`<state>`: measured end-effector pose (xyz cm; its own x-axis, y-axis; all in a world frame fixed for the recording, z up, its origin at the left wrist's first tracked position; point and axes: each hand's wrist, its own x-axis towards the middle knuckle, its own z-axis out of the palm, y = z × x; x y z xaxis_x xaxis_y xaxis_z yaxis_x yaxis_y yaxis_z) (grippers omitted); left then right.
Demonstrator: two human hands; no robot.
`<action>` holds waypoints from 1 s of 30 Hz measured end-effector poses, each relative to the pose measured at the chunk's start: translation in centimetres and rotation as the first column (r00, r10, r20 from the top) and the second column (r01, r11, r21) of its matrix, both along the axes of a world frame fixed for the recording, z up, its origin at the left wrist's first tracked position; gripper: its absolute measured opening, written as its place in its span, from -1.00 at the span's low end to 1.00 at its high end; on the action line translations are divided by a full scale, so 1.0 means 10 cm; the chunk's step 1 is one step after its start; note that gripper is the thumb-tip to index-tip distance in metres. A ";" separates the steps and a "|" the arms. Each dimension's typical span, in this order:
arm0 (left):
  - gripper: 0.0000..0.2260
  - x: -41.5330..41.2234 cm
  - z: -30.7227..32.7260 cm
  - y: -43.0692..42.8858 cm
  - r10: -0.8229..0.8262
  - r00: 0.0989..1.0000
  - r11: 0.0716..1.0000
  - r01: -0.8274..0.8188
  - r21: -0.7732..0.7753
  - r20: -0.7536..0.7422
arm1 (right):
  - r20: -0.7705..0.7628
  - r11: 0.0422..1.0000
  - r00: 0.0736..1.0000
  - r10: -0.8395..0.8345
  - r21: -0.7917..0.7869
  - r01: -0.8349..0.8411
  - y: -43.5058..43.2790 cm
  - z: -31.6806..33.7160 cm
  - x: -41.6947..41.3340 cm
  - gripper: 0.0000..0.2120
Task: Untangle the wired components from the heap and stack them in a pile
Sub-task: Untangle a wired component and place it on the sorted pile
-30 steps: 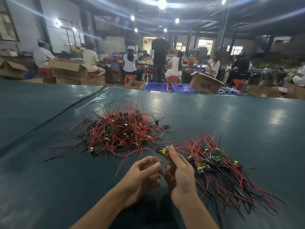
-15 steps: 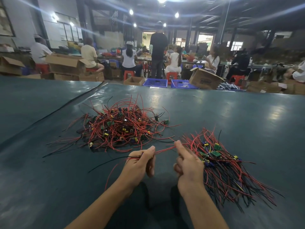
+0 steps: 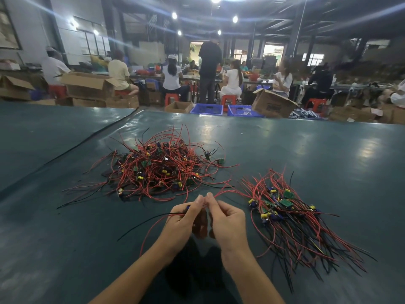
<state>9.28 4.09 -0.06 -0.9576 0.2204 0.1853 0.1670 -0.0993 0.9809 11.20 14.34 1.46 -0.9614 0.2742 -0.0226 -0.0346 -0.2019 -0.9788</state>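
Observation:
A tangled heap of red and black wired components (image 3: 157,170) lies on the dark green table (image 3: 306,154), ahead and to the left. To the right lies the sorted pile (image 3: 289,218), its wires fanned toward me. In front of me, between the two, my left hand (image 3: 184,220) grips one wired component; its black and red wires (image 3: 140,224) trail out to the left. My right hand (image 3: 225,218) pinches a red wire of the same piece, which runs off toward the pile. The fingertips of both hands nearly touch.
Beyond the table's far edge stand cardboard boxes (image 3: 271,104), two blue crates (image 3: 207,109) and red stools. Several people sit and stand at benches farther back. A seam (image 3: 92,139) crosses the table cover on the left.
My hands have come together: the right hand, apart half a second ago, now pinches the red wire beside the left thumb. The left hand took hold of the component and its trailing wires.

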 end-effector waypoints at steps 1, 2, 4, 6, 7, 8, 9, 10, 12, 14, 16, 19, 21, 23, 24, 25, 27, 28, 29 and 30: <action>-0.60 0.00 0.01 -0.01 -0.021 1.000 1.000 0.021 -0.016 -0.006 | -0.003 0.998 0.999 -0.052 -0.029 0.052 0.04 0.02 -0.01 -0.75; -0.58 0.00 0.03 -0.02 -0.041 0.999 0.999 0.040 -0.031 -0.014 | 0.004 0.990 0.993 -0.119 -0.079 0.119 0.11 0.03 -0.03 -0.74; -0.57 0.01 0.05 -0.02 -0.082 0.996 0.995 0.081 -0.055 -0.024 | 0.030 0.955 0.969 -0.244 -0.167 0.246 0.26 0.06 -0.07 -0.71; -0.57 0.03 0.04 0.00 -0.113 0.993 0.990 0.111 -0.082 -0.022 | 0.017 0.938 0.955 -0.296 -0.185 0.294 0.32 0.05 -0.07 -0.70; -0.57 0.04 0.04 0.01 -0.112 0.994 0.990 0.110 -0.085 -0.016 | 0.003 0.946 0.958 -0.285 -0.161 0.282 0.31 0.04 -0.07 -0.72; -0.56 0.04 0.03 0.00 -0.097 0.995 0.992 0.096 -0.082 -0.009 | -0.008 0.960 0.967 -0.253 -0.128 0.250 0.28 0.02 -0.06 -0.75; -0.55 0.04 0.02 0.00 -0.073 0.997 0.995 0.073 -0.070 -0.001 | -0.019 0.977 0.980 -0.200 -0.085 0.198 0.23 0.02 -0.04 -0.74; -0.55 0.03 0.01 -0.01 -0.051 0.999 0.998 0.051 -0.047 0.009 | -0.036 0.991 0.991 -0.128 -0.037 0.126 0.19 0.00 -0.03 -0.62; -0.54 0.01 0.01 -0.03 -0.038 0.998 0.999 0.037 0.019 0.056 | -0.077 0.998 0.996 0.045 0.044 -0.042 0.09 -0.03 0.00 -0.51; -0.55 0.00 0.01 -0.04 -0.065 0.993 0.997 0.061 0.046 0.103 | -0.123 0.976 0.978 0.169 0.160 -0.148 0.00 -0.03 0.04 -0.62; -0.54 0.01 0.01 -0.05 -0.072 0.991 0.997 0.073 0.000 0.115 | -0.156 0.950 0.977 0.146 0.299 -0.094 -0.01 -0.07 0.04 -0.60; -0.48 -0.03 0.03 -0.10 0.003 0.996 0.995 0.007 -0.104 0.094 | -0.106 0.977 0.993 -0.047 0.204 0.068 0.12 -0.05 -0.01 -0.57; -0.45 -0.07 0.05 -0.14 0.046 0.998 0.999 -0.044 -0.031 0.044 | 0.015 0.981 0.983 -0.183 -0.062 0.183 0.24 -0.02 -0.05 -0.55; -0.46 -0.12 0.06 -0.20 0.129 0.990 0.987 -0.133 0.086 0.053 | 0.141 0.900 0.952 -0.273 -0.312 0.305 0.37 0.00 -0.10 -0.62; -0.47 -0.16 0.05 -0.23 0.173 0.982 0.975 -0.181 0.126 0.070 | 0.186 0.845 0.937 -0.295 -0.406 0.347 0.42 0.02 -0.11 -0.67; -0.47 -0.19 0.04 -0.27 0.211 0.974 0.965 -0.221 0.145 0.081 | 0.216 0.795 0.930 -0.299 -0.483 0.368 0.46 0.03 -0.12 -0.71; -0.46 -0.25 0.01 -0.33 0.268 0.961 0.953 -0.274 0.130 0.065 | 0.251 0.722 0.923 -0.292 -0.575 0.385 0.51 0.04 -0.12 -0.81; -0.46 -0.27 -0.01 -0.35 0.289 0.956 0.950 -0.292 0.115 0.042 | 0.263 0.708 0.920 -0.289 -0.588 0.390 0.53 0.04 -0.12 -0.87; -0.46 -0.28 -0.03 -0.36 0.304 0.952 0.948 -0.305 0.097 0.016 | 0.272 0.703 0.918 -0.288 -0.591 0.395 0.54 0.04 -0.12 -0.91; -0.46 -0.30 -0.04 -0.37 0.315 0.949 0.946 -0.313 0.081 -0.010 | 0.281 0.704 0.916 -0.288 -0.586 0.401 0.54 0.03 -0.13 -0.93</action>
